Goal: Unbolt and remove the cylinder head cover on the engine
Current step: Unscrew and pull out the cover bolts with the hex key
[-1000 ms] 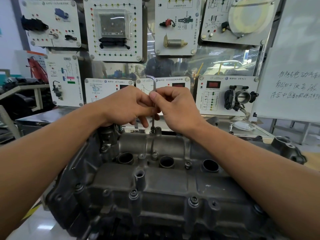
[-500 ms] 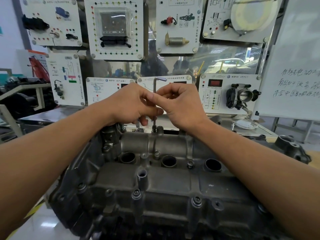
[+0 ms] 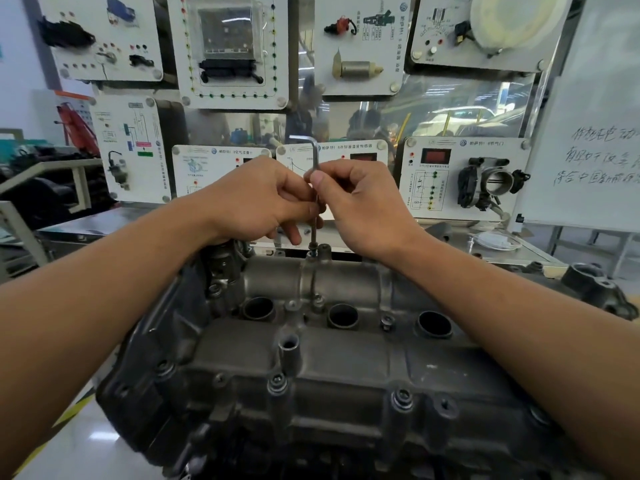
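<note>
The grey cylinder head cover fills the lower middle of the head view, with three round plug wells and several bolts along its edges. An L-shaped hex key stands upright with its tip in a bolt at the cover's far edge. My left hand and my right hand both pinch the key's shaft from either side. The key's short arm points left above my fingers.
White training panels with sensors hang behind the engine, among them one with a throttle body. A whiteboard stands at the right. A steel bench runs behind the engine. A black casting lies at the right.
The hex key has turned between my fingers: its short arm pointed left, then right, and now points left again. Both hands stay at the same bolt.
</note>
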Motion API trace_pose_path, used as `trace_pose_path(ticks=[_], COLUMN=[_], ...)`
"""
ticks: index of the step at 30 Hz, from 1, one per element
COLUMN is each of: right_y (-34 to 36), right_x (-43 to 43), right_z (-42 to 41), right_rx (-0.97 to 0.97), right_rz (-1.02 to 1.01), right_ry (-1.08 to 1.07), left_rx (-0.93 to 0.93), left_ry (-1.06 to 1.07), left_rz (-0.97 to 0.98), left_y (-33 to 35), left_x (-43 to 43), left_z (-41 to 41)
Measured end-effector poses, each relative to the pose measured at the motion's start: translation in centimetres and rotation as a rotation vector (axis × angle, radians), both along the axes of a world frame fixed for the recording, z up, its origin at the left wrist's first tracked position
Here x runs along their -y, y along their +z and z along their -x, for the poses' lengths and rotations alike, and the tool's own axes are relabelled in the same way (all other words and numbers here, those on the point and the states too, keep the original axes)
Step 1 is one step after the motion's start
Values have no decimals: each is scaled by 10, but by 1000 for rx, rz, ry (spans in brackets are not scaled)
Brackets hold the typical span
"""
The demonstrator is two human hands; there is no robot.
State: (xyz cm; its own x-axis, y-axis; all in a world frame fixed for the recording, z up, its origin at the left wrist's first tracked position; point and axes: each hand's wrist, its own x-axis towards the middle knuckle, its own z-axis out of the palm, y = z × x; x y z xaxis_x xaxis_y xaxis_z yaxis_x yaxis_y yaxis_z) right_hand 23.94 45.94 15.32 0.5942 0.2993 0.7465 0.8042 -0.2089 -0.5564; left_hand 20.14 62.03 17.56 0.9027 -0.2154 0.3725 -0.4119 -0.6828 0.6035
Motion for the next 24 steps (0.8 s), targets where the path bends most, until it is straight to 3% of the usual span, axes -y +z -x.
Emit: trace_pose_path(ticks=[8,24], right_y=[0,2], right_x=[-1,0], right_z=[1,5], right_rx=[-84,-24], right_rz=[-158,0], right_ry=[26,23], left_rx=[43,35], left_ry=[6,-37], left_rz=[28,-46], left_y=[0,2], left_x=[3,1], left_z=[-3,-3])
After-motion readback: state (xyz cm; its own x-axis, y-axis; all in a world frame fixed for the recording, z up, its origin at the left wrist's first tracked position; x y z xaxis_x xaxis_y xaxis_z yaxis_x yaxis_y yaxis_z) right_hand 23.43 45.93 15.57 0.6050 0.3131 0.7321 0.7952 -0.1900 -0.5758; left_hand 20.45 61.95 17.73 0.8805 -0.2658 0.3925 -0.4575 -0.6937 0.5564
